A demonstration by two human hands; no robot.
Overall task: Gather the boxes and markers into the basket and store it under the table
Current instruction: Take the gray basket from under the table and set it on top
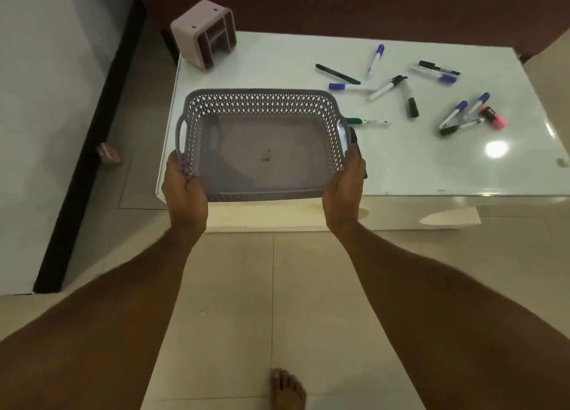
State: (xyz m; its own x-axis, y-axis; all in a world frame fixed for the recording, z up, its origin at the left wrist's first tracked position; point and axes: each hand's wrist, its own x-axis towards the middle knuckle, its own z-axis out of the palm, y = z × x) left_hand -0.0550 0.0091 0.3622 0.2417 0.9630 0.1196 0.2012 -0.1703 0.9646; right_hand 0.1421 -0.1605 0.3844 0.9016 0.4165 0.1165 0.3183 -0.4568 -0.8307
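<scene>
An empty grey lattice basket (pixel 262 104) hangs over the near left corner of the white table (pixel 431 163), tilted toward me. My left hand (pixel 182 184) grips its near left corner and my right hand (pixel 345 184) grips its near right corner. Several markers lie scattered on the table to the right: a green-capped one (pixel 367 121) just beside the basket, a blue and black cluster (pixel 370 84) farther back, a packet of markers (pixel 438 70), and a group with a pink highlighter (pixel 493 118). A pale pink compartment box (pixel 203 34) lies tipped at the table's back left corner.
Tiled floor lies between me and the table, with my bare foot (pixel 287 388) at the bottom. A small pink object (pixel 108 153) sits on the floor by the black-edged wall at left. A dark sofa (pixel 339 2) stands behind the table.
</scene>
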